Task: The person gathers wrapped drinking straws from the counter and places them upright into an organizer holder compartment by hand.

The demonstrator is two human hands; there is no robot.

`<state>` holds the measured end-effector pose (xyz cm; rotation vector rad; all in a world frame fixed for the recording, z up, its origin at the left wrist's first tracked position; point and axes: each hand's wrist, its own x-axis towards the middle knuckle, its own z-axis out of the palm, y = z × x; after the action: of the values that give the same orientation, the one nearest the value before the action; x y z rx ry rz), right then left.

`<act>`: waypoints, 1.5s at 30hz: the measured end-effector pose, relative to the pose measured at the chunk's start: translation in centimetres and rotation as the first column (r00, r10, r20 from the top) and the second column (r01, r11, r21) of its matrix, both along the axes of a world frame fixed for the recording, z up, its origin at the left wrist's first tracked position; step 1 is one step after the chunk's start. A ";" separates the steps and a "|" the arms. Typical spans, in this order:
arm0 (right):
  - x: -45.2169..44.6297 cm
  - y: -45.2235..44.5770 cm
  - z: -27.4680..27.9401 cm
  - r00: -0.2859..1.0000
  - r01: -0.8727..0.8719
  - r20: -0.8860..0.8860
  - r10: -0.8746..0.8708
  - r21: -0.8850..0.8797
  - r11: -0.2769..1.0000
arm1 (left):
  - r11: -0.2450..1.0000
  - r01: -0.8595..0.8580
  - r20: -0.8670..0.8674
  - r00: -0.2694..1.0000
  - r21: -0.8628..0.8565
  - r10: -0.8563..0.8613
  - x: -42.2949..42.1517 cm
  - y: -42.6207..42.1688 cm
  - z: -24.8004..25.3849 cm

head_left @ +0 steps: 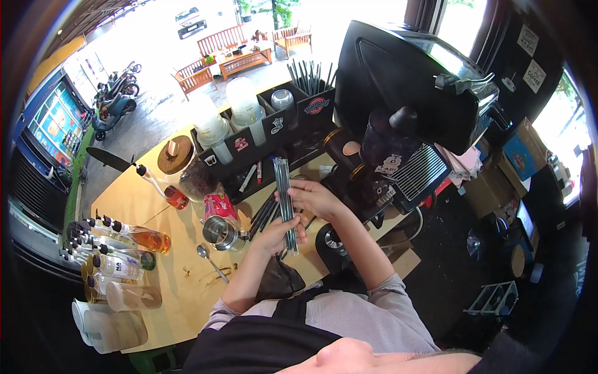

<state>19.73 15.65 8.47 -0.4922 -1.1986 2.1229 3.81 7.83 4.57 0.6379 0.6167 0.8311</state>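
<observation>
A bundle of dark straws [283, 181], seemingly in a clear plastic wrapper, stands lengthwise over the counter. My left hand [281, 235] is closed round its lower part. Higher up, my right hand [316, 198] pinches its side with the fingertips. Loose black straws [261, 218] lie on the counter just left of the bundle. More dark straws [306, 80] stand in a compartment of the black organizer [254, 140], beyond my hands. A metal pitcher [219, 232] sits left of my left hand, with a spoon [213, 262] in front of it.
Stacked clear cups [244, 103] fill part of the organizer. A wooden-lidded jar [177, 159] and several pump bottles [146, 237] occupy the counter's left side. A large black coffee machine [398, 81] rises at the right, with a grinder [389, 146] before it.
</observation>
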 end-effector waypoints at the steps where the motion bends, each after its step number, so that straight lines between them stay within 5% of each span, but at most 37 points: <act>1: 0.0 0.2 0.1 1.000 0.000 0.001 0.000 0.004 1.000 | 1.000 0.000 0.001 1.000 0.004 0.000 0.0 0.5 0.4; 3: 0.1 0.4 0.3 0.988 -0.041 0.154 0.028 0.082 0.996 | 0.998 0.044 -0.022 0.999 0.040 -0.044 0.0 1.5 1.1; 11: -0.3 1.8 5.0 0.973 0.102 0.188 -0.137 0.184 0.978 | 0.979 0.117 0.037 0.991 0.169 -0.125 0.4 5.9 3.5; 17: -1.4 6.4 8.3 0.969 0.198 0.092 -0.229 0.263 0.944 | 0.983 -0.015 -0.199 0.979 0.185 0.052 0.6 10.0 9.1; 19: -1.1 8.0 9.3 0.950 0.168 0.199 -0.241 0.326 0.930 | 0.980 -0.040 -0.214 0.974 0.193 0.082 0.4 10.9 10.0; 21: -1.4 9.6 9.2 0.887 0.420 0.010 -0.462 0.399 0.815 | 0.952 -0.056 -0.213 0.969 0.302 0.125 0.1 11.8 9.5; 23: -1.3 11.4 9.3 0.832 0.500 -0.023 -0.555 0.467 0.730 | 0.775 -0.257 -0.307 0.811 0.577 0.498 -0.4 13.3 8.2; 25: -1.3 12.8 10.0 0.619 0.728 -0.216 -0.755 0.519 0.448 | 0.716 -0.260 -0.374 0.710 0.648 0.597 -0.7 13.3 8.2; 27: -1.3 13.2 11.0 0.547 0.784 -0.285 -0.787 0.505 0.362 | 0.554 -0.346 -0.276 0.600 0.757 0.751 -0.3 13.7 8.4; 30: -2.0 13.8 12.2 0.197 0.926 -0.427 -0.882 0.377 0.025 | 0.468 -0.372 -0.197 0.574 0.802 0.795 -0.5 14.8 8.1; 34: -2.9 15.7 12.0 0.026 0.882 -0.506 -0.862 0.418 -0.219 | 0.408 -0.407 -0.099 0.598 0.817 0.795 0.1 15.4 8.5; 39: -3.2 19.3 9.0 0.046 0.857 -0.407 -0.912 0.485 -0.174 | 0.423 -0.400 -0.133 0.581 0.813 0.803 1.5 15.0 9.4; 41: -2.9 20.5 7.9 -0.096 0.493 -0.120 -0.988 0.857 -0.152 | 0.420 -0.400 -0.126 0.585 0.815 0.801 1.9 14.9 8.9; 43: -3.6 20.7 7.4 -0.209 0.381 -0.146 -0.967 0.898 -0.218 | 0.431 -0.362 -0.154 0.592 0.826 0.791 1.9 14.9 8.3; 45: -3.8 19.7 8.3 -0.302 0.167 0.047 -0.952 0.986 -0.005 | 0.445 -0.359 -0.167 0.594 0.821 0.787 1.8 15.2 7.4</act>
<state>15.91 35.35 16.80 -1.6600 -1.3918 -0.2192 5.59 23.02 11.96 1.4792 1.0872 1.6681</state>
